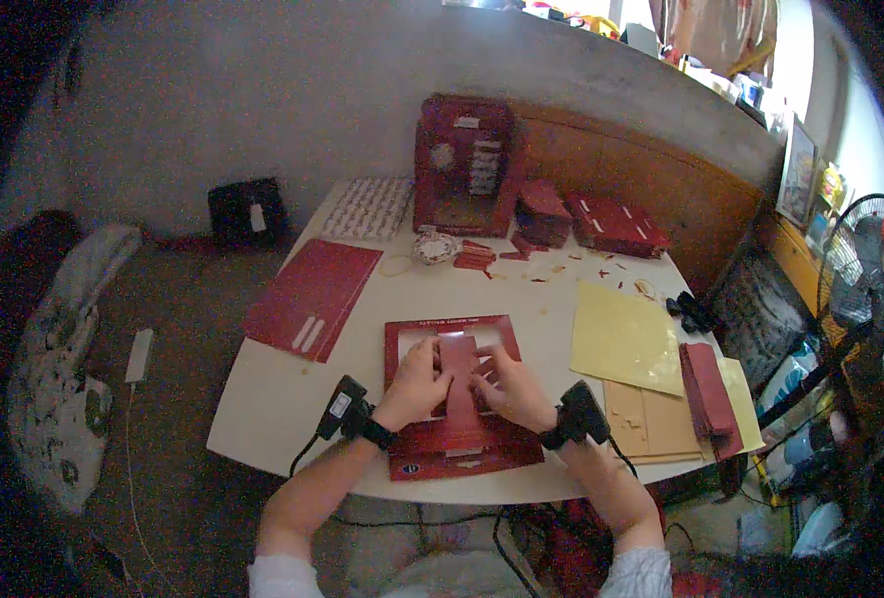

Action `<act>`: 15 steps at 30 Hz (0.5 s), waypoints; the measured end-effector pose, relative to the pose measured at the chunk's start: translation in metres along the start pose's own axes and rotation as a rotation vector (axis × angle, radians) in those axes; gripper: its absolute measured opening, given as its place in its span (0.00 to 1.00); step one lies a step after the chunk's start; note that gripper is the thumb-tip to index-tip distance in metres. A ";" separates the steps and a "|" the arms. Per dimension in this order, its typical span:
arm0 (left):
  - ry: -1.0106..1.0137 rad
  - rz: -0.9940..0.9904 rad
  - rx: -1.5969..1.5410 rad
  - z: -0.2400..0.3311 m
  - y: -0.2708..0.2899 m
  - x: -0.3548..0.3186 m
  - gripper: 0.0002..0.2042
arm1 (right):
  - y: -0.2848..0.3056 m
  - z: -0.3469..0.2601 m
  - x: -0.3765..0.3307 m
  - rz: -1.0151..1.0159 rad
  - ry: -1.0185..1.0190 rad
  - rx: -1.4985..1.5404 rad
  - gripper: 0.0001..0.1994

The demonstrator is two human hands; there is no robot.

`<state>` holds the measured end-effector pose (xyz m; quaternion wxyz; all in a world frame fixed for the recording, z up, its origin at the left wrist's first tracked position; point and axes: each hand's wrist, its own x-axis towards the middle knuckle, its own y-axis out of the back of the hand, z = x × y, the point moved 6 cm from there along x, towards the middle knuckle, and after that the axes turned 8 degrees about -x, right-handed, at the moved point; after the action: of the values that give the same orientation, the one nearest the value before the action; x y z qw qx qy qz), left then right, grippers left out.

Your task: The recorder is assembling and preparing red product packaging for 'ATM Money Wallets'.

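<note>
A dark red printed cardboard box blank [510, 439] with cut-out windows lies in front of me at the table's near edge. A lighter, reddish cardboard flap [458, 374] rises from its middle, between my hands. My left hand [417, 384] grips the flap's left edge, its thumb lying on the face and the fingers curled behind. At the right edge, my right hand [514, 387] pinches the flap with bent fingers partly hidden by the cardboard. Each wrist wears a black strapped device with a cable.
Left lies a flat red cardboard sheet [312, 299]. Behind stand an upright red box [465, 164], stacked red cartons [616, 224], a roll [434, 246] and cardboard scraps. Right are yellow sheets [626, 339], tan cardboard [651, 424] and a folded red piece [709, 394]. A fan [861, 249] stands beyond.
</note>
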<state>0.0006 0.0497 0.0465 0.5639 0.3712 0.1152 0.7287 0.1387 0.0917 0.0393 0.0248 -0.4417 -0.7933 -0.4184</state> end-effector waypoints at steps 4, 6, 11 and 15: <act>0.174 -0.062 -0.188 -0.014 -0.007 0.000 0.23 | -0.010 0.002 0.003 0.002 -0.082 0.105 0.18; 0.115 -0.024 -0.177 -0.013 -0.005 0.001 0.22 | -0.012 0.003 0.003 0.005 -0.108 0.110 0.19; 0.268 -0.114 -0.362 -0.030 -0.015 0.000 0.22 | -0.015 0.003 0.003 -0.111 -0.177 0.238 0.21; 0.316 -0.134 -0.376 -0.033 -0.020 0.000 0.21 | -0.020 0.017 0.001 -0.145 -0.187 0.169 0.22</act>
<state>-0.0064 0.0647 0.0114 0.6451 0.1328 0.0890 0.7472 0.1288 0.0987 0.0159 -0.0427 -0.4165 -0.8543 -0.3079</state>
